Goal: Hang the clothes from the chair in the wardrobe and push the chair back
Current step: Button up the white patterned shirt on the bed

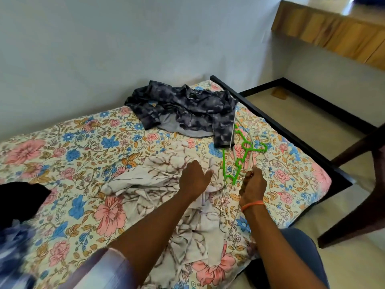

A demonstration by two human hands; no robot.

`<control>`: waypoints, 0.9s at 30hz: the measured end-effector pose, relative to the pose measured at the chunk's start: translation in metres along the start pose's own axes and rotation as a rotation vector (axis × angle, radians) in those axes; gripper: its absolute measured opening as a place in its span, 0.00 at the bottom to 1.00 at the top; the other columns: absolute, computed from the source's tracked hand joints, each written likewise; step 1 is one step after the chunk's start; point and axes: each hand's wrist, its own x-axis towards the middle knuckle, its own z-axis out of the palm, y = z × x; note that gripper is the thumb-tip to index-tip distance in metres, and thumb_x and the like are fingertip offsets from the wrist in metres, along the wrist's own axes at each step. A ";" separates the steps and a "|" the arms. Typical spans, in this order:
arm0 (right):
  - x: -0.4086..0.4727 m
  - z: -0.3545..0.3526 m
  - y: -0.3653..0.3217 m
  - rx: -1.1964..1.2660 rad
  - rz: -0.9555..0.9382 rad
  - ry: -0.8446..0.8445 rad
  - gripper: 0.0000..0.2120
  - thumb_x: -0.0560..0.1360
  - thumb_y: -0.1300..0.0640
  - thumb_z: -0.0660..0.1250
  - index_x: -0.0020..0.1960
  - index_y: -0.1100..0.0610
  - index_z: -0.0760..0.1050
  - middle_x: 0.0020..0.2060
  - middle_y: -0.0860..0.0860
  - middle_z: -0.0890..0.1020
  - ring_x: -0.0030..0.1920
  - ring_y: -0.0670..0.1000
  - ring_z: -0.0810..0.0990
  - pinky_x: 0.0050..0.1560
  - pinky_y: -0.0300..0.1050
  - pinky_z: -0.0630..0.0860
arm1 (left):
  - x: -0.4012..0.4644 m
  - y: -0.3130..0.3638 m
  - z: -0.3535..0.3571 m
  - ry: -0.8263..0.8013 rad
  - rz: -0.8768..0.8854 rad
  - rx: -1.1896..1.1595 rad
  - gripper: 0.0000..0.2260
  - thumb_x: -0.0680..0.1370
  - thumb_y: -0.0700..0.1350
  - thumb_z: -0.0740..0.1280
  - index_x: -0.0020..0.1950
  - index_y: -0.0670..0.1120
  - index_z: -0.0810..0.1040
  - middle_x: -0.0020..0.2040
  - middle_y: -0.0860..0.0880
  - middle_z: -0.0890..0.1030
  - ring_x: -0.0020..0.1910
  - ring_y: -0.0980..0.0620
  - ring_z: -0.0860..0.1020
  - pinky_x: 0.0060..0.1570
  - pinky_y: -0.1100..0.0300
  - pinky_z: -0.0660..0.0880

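Presumably for threading, the right hand [251,185] grips a wire hanger [223,197] at 3 o'clock of the pale garment [158,184], spread on the bed [62,155]; the left hand [192,178] presses it, fingers straight.

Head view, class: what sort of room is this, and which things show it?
Probably a bedroom: a bed with a floral sheet, a dark patterned shirt lying on it, and a green plastic hanger beside the shirt.
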 end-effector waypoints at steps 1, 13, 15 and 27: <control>0.007 0.003 0.002 -0.022 0.003 0.011 0.24 0.81 0.43 0.58 0.30 0.52 0.66 0.21 0.46 0.63 0.22 0.48 0.58 0.24 0.36 0.55 | 0.005 -0.002 0.005 -0.011 0.006 0.131 0.22 0.76 0.59 0.66 0.59 0.42 0.73 0.55 0.43 0.77 0.55 0.43 0.75 0.50 0.50 0.75; 0.013 0.052 -0.028 0.278 0.106 -0.187 0.20 0.80 0.49 0.56 0.31 0.51 0.60 0.21 0.46 0.60 0.21 0.47 0.53 0.24 0.33 0.52 | 0.032 -0.021 -0.056 0.171 0.285 0.236 0.10 0.72 0.31 0.62 0.44 0.42 0.82 0.43 0.43 0.79 0.46 0.41 0.78 0.37 0.55 0.71; -0.003 0.073 -0.044 0.378 0.099 -0.253 0.19 0.80 0.50 0.54 0.31 0.52 0.59 0.21 0.46 0.59 0.23 0.47 0.52 0.26 0.34 0.51 | 0.029 -0.020 -0.083 0.199 0.397 0.277 0.14 0.71 0.29 0.64 0.47 0.43 0.85 0.43 0.43 0.78 0.44 0.41 0.76 0.37 0.52 0.75; -0.088 0.132 -0.092 0.645 0.066 -0.579 0.15 0.69 0.55 0.56 0.24 0.51 0.58 0.21 0.48 0.55 0.21 0.48 0.51 0.27 0.38 0.51 | -0.035 -0.040 -0.219 0.195 0.459 0.133 0.08 0.74 0.29 0.65 0.43 0.36 0.84 0.41 0.38 0.81 0.44 0.41 0.78 0.39 0.56 0.67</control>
